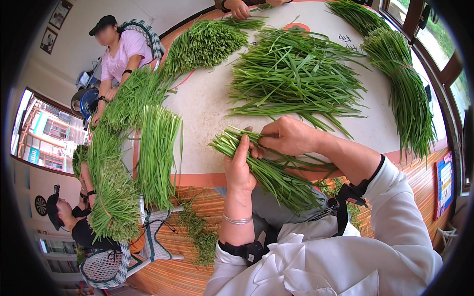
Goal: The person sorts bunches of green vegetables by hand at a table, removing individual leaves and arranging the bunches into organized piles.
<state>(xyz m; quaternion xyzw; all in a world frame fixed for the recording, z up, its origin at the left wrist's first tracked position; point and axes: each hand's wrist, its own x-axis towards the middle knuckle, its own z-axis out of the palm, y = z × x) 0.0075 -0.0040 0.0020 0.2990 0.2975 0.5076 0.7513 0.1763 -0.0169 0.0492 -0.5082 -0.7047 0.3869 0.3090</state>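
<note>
My left hand (240,164), with silver bangles at the wrist, grips a bunch of garlic chives (281,181) over the table's front edge. The cut pale ends point up and left, while the leafy ends hang down to the right over my lap. At the upper side of this bunch, my right hand (287,135) has its fingers bent and pinched on some chive blades beside my left fingers. Its fingertips are partly hidden. Just beyond my hands, a wide loose pile of chives (296,74) lies on the white tabletop (203,100).
A neat chive stack (157,155) overhangs the table at left. Tied bundles lie at right (403,74) and lower left (114,207). Two people (126,55) (85,225) work at left; another person's hands (239,8) are across the table. Trimmings (202,236) litter the floor near a woven chair (159,236).
</note>
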